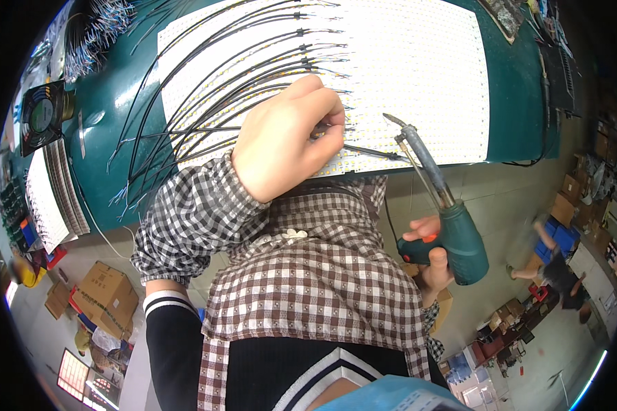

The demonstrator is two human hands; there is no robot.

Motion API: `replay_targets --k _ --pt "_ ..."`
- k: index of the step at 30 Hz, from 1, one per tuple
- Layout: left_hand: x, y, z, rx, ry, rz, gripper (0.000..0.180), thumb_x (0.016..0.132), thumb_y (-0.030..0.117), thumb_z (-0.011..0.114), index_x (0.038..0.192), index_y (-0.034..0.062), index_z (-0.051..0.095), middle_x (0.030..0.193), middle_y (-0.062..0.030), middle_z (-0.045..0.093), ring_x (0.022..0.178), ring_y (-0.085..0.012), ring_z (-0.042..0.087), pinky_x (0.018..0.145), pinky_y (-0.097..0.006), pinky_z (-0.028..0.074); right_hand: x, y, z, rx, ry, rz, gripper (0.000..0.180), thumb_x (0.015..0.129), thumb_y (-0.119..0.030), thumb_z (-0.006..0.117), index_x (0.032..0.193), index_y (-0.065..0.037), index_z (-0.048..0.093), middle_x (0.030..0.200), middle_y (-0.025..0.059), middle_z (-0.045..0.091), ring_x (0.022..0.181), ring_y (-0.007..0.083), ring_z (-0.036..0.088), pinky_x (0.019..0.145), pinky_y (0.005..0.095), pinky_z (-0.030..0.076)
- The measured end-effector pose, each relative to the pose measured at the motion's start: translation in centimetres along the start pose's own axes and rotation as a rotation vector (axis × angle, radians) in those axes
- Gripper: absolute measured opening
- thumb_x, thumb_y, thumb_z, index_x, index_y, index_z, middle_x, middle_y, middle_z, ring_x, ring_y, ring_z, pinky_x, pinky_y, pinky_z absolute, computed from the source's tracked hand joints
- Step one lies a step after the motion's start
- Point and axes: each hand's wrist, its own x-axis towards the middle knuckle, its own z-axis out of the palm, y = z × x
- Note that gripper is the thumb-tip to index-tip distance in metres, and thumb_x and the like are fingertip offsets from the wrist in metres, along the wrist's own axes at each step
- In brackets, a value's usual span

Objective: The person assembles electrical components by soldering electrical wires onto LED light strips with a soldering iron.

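Note:
My left hand (pixel 288 137) is closed over the near part of a white circuit board (pixel 418 61) dotted with rows of small yellowish components. A black cable (pixel 373 152) passes through its pinched fingers, one end sticking out to the right. Several more black cables (pixel 206 75) with bare coloured wire ends lie side by side across the board's left half. Off the board's near right edge, my right hand (pixel 433 264) grips the handle of a green soldering gun (pixel 463 240). Its thin tip points up and left, over the board and apart from the cable.
On the green table (pixel 110 164) a black fan (pixel 42 116) stands at the left, beside a stack of white boards (pixel 48 198). A wire bundle (pixel 96 41) lies at the far left. Cardboard boxes (pixel 103 298) stand on the floor; another person (pixel 562 277) is at the right.

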Motion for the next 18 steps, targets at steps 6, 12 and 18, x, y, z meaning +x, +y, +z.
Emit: replay_targets --k 6,12,18 --pt "0.17 -0.28 -0.05 0.054 -0.023 0.028 0.006 0.076 0.008 0.063 0.079 0.0059 0.058 0.081 -0.0086 0.057 0.073 -0.0302 0.060 0.063 -0.039 0.048 0.32 -0.18 0.62 -0.170 -0.012 0.015 0.051 0.089 -0.041 0.065 0.098 0.009 0.057 0.085 0.0168 0.061 0.078 0.0252 0.064 0.072 0.0359 0.054" --pt "0.11 -0.17 -0.25 0.051 -0.025 0.024 0.006 0.077 0.009 0.063 0.080 0.0054 0.058 0.081 -0.0092 0.057 0.073 -0.0303 0.060 0.064 -0.039 0.048 0.00 0.14 0.11 -0.120 -0.068 0.105 0.043 0.088 -0.034 0.067 0.097 0.006 0.058 0.089 0.0160 0.061 0.081 0.0229 0.063 0.073 0.0337 0.054" --pt "0.16 -0.23 -0.25 0.048 -0.030 0.028 0.007 0.077 0.009 0.063 0.080 0.0052 0.058 0.082 -0.0093 0.057 0.074 -0.0303 0.061 0.064 -0.039 0.049 -0.15 0.42 0.08 -0.133 -0.090 0.105 0.040 0.089 -0.031 0.066 0.098 0.006 0.057 0.089 0.0152 0.059 0.084 0.0234 0.061 0.075 0.0353 0.055"
